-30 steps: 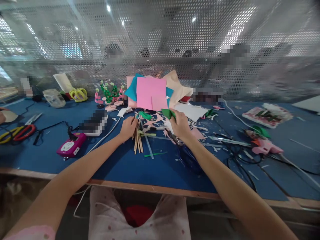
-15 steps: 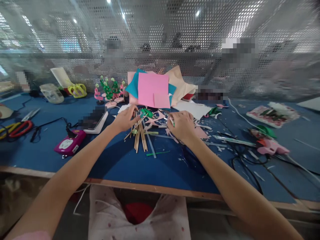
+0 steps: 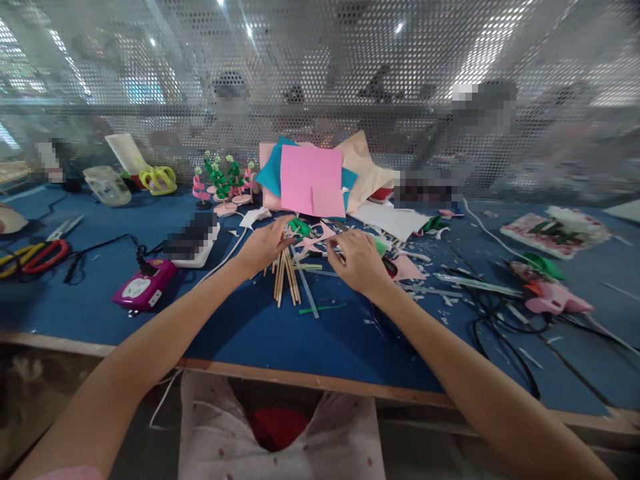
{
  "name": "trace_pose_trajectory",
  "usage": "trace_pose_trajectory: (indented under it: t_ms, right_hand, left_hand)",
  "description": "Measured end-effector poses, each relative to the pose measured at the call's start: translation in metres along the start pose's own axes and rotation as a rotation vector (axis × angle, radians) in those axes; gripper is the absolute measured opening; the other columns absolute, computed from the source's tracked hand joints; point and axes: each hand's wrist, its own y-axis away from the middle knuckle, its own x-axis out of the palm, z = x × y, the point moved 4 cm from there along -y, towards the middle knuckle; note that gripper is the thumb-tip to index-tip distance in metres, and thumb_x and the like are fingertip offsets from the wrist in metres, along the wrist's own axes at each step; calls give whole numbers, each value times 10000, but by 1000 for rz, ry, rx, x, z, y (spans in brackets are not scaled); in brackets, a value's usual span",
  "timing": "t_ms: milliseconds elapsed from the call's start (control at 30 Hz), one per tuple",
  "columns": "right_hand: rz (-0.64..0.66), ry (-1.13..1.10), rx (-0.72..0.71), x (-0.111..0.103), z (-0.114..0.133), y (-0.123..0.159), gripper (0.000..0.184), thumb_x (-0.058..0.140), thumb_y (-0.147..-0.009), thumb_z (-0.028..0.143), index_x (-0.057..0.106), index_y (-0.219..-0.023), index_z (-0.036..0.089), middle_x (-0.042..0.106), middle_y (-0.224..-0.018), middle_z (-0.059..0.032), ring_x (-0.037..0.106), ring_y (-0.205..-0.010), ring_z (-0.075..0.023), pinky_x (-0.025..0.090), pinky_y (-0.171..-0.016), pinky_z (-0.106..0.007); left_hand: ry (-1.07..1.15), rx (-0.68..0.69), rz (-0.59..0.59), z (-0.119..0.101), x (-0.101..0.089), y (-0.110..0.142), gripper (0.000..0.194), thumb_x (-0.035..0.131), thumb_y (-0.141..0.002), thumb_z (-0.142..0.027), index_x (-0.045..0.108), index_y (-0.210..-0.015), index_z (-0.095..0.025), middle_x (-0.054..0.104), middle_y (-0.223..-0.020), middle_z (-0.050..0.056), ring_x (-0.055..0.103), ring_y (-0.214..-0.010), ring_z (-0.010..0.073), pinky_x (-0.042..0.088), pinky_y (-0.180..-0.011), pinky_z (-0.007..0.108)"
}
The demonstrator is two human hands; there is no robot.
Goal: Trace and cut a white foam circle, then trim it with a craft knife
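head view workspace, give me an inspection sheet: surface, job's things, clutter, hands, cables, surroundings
surface: blue mat over a table with a wooden front edge.
job's things: a bundle of wooden sticks beside the left hand; small green piece and pink scraps between the hands.
clutter: leaning pink sheet over teal and beige sheets, scissors, pink glue gun, small flower models, magenta device.
hands: left hand pinching at the green piece; right hand curled over scraps, what it grips is hidden.
cables: white cable, black cables at right.
surroundings: perforated metal screen behind the table.
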Motion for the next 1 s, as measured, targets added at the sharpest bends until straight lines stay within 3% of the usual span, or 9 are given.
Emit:
trace_pose_trajectory:
  t_ms: [133,200,333,500,600,733,867,1000]
  right_hand:
    - [-40,-78,-28,-4,8,1,206,383,-868,263,569,-875,177,641,-855,-108,551,-886,-248,423,-802,-376]
    - [-29,-76,-41,-4,10,2,183,389,-861,252,557,-858,181,631,-842,-106,550,-878,-251,427,-802,-382]
    - [17,-82,-50,4,9,2,158,395,-852,240,537,-818,181,620,-822,-107,551,-864,-258,437,-799,-394]
    - [39,-122,-49,10,5,3,181,376,-860,245,538,-828,171,622,-825,-119,541,-854,-257,438,-809,-409]
    - [58,-150,-27,12,5,2,197,378,-867,264,549,-843,170,630,-845,-121,536,-862,-255,434,-808,-407]
    - [99,-180,3,14,4,2,187,392,-855,248,562,-838,170,642,-842,-111,539,-859,-248,424,-813,-398]
    - [122,-196,13,16,2,1,187,400,-849,253,565,-822,170,639,-835,-110,537,-855,-244,426,-801,-388]
    - [149,-204,36,17,1,0,203,393,-858,260,568,-825,162,626,-839,-120,538,-876,-241,427,-791,-377]
  left_hand:
    - [304,165,-423,-4,-7,5,618,483,-855,-505,284,-1330,-164,641,-933,66,653,-821,139,541,-747,266]
    - [400,245,-510,-8,-3,10,650,485,-839,-523,258,-1354,-197,642,-959,60,659,-886,145,552,-793,277]
    - [532,257,-506,-11,5,12,684,518,-838,-482,194,-1389,-238,622,-1093,95,666,-961,162,572,-830,302]
    - [701,246,-566,-8,2,11,634,560,-843,-420,235,-1355,-233,585,-1183,127,645,-1040,184,575,-859,322]
    - [598,207,-498,-5,9,9,532,493,-899,-365,260,-1350,-207,590,-1197,131,614,-1099,189,554,-908,347]
    - [372,195,-346,3,24,7,259,417,-932,-230,488,-1176,-178,626,-1161,108,588,-1133,183,509,-969,371]
    - [270,48,-310,17,24,4,180,422,-910,-158,577,-1002,-160,654,-1052,98,618,-1035,173,517,-907,345]
    - [206,-225,-363,39,2,2,145,479,-889,-210,596,-962,-165,639,-997,88,619,-929,191,495,-836,328]
